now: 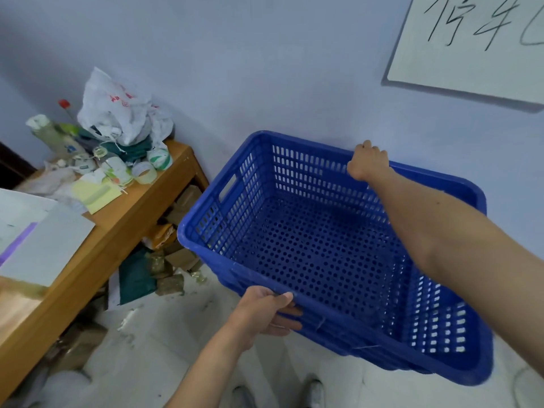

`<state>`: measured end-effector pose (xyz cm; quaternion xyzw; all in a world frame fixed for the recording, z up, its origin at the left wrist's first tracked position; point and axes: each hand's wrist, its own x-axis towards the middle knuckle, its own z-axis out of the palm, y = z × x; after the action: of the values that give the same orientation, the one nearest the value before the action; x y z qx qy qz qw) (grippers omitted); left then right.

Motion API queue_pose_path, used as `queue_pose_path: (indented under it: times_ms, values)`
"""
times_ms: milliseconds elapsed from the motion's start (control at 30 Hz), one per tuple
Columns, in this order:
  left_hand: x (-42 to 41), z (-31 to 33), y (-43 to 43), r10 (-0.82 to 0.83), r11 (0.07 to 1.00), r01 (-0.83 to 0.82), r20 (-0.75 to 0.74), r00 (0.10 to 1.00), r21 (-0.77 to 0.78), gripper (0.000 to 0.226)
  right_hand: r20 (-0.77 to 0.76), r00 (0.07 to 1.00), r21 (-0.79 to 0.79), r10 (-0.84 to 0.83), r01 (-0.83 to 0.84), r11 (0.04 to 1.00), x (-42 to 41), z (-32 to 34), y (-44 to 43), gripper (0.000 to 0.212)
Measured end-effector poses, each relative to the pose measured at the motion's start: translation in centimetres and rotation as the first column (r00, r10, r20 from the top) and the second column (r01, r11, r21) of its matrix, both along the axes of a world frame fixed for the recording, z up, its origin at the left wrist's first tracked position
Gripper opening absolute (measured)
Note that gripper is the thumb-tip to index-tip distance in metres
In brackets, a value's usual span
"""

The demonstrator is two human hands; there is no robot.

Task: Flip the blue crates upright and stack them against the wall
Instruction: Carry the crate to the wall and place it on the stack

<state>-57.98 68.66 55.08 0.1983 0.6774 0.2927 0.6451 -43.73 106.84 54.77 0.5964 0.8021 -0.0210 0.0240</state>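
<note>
A person's shoes [316,391] stand on the pale, littered floor [164,334] at the bottom of the view, directly below a blue crate [323,260] held open side up in both bare hands. The left hand [268,310] grips the crate's near long rim, thumb lying over the top edge and fingers curled underneath against the outer wall. The right hand [368,161] reaches across the open crate to the far long rim, its fingers closed over that edge, the forearm spanning the perforated interior. The crate is tilted, its right end nearer the camera and lower, its left end, with a handle slot, raised; whether anything stands beneath it cannot be told. Its far rim sits close against the pale blue wall [265,69]. To the left, a wooden table [97,245] stands along the same wall, its top crowded with a white plastic bag [117,110], rolls of tape [144,173], a yellow pad [94,194] and white boards [44,242]. Cardboard packets and a green wrapper [135,275] lie on the floor under and beside the table. High on the wall at right hangs a white sign [477,45] with dark handwritten characters.
</note>
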Motion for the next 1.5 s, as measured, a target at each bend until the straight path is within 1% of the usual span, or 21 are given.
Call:
queue_pose_path:
  times_ms: [100,200,333,400,467,567,600,633,667,733,767,800,867,933,1000,1067,1100,1133,1200,1333,1500]
  values:
    - [-1.0,0.5,0.3,-0.118,0.993,0.117,-0.037,0.992,-0.033,0.038,0.019,1.000,-0.064,0.021,-0.020,0.998,0.2,0.2,-0.4,0.055]
    - [-1.7,0.7,0.7,-0.238,0.971,0.233,-0.155,0.959,-0.046,0.046,0.024,0.999,-0.124,0.042,-0.038,0.992,0.7,0.3,-1.9,0.068]
    - [-2.8,0.9,1.8,-0.417,0.905,0.416,-0.373,0.829,-0.087,0.056,-0.056,0.998,-0.240,0.034,-0.046,0.970,1.2,0.7,-5.8,0.081]
    - [-3.4,1.2,2.5,-0.527,0.834,0.534,-0.483,0.699,-0.137,0.062,-0.100,0.994,-0.301,0.035,-0.064,0.952,1.1,0.9,-8.6,0.083]
    - [-3.6,1.8,3.3,-0.590,0.757,0.622,-0.618,0.520,-0.200,0.063,-0.131,0.990,-0.343,0.043,-0.086,0.935,1.1,1.1,-12.3,0.083]
    - [-3.1,2.6,4.3,-0.527,0.687,0.678,-0.821,0.219,-0.260,0.063,-0.151,0.987,-0.413,0.048,-0.107,0.904,1.2,0.8,-18.2,0.082]
    - [-2.9,2.8,4.5,-0.485,0.669,0.695,-0.863,0.140,-0.263,0.064,-0.152,0.988,-0.430,0.040,-0.102,0.897,1.2,0.6,-20.3,0.082]
    - [-2.8,2.8,4.6,-0.445,0.651,0.714,-0.892,0.082,-0.260,0.064,-0.159,0.987,-0.442,0.019,-0.089,0.893,1.1,0.4,-22.3,0.082]
    - [-2.8,2.7,4.7,-0.414,0.632,0.730,-0.910,0.033,-0.261,0.072,-0.174,0.985,-0.452,-0.009,-0.071,0.889,1.1,0.2,-24.3,0.083]
    - [-3.2,2.0,5.2,-0.394,0.593,0.757,-0.919,-0.025,-0.275,0.108,-0.208,0.976,-0.454,-0.070,-0.033,0.890,1.2,-0.1,-27.7,0.087]
    - [-3.6,1.7,5.4,-0.410,0.567,0.773,-0.911,-0.034,-0.284,0.116,-0.217,0.971,-0.447,-0.101,-0.007,0.895,1.3,-0.2,-29.3,0.090]
    - [-4.3,1.4,5.5,-0.447,0.538,0.793,-0.894,-0.020,-0.287,0.116,-0.221,0.966,-0.439,-0.132,0.022,0.898,1.5,-0.4,-30.9,0.091]
    - [-6.1,0.4,5.6,-0.536,0.466,0.846,-0.843,0.038,-0.258,0.096,-0.214,0.960,-0.406,-0.181,0.081,0.910,2.3,-0.8,-33.5,0.094]
    - [-8.1,-0.5,5.3,-0.545,0.378,0.898,-0.839,0.019,-0.226,0.082,-0.150,0.974,-0.319,-0.172,0.117,0.941,3.5,-1.2,-35.9,0.091]
    - [-10.2,-1.0,5.2,-0.503,0.306,0.920,-0.862,-0.064,-0.247,0.078,-0.008,0.995,-0.186,-0.095,0.092,0.978,5.0,-1.7,-37.5,0.077]
    - [-12.1,-1.1,5.6,-0.464,0.239,0.900,-0.857,-0.224,-0.365,0.066,0.099,0.993,-0.108,-0.067,0.078,0.991,6.5,-2.2,-38.3,0.056]
    - [-12.9,-1.2,5.7,-0.428,0.237,0.877,-0.856,-0.291,-0.417,0.055,0.123,0.989,-0.091,-0.079,0.091,0.992,7.0,-2.3,-38.4,0.046]
    - [-13.6,-1.3,5.9,-0.379,0.252,0.861,-0.864,-0.332,-0.442,0.044,0.138,0.986,-0.068,-0.092,0.102,0.992,7.5,-2.3,-38.5,0.038]
    - [-14.2,-1.8,6.2,-0.310,0.266,0.853,-0.878,-0.364,-0.448,0.031,0.149,0.983,-0.027,-0.104,0.109,0.994,8.0,-2.3,-38.4,0.027]
    - [-14.1,-1.9,7.1,-0.278,0.256,0.849,-0.876,-0.394,-0.462,0.028,0.178,0.983,-0.011,-0.046,0.049,0.999,8.2,-2.3,-37.6,0.026]
    - [-14.2,-1.9,8.3,-0.268,0.296,0.833,-0.877,-0.398,-0.468,0.028,0.213,0.977,0.007,-0.023,0.022,1.000,7.7,-2.3,-35.9,0.028]
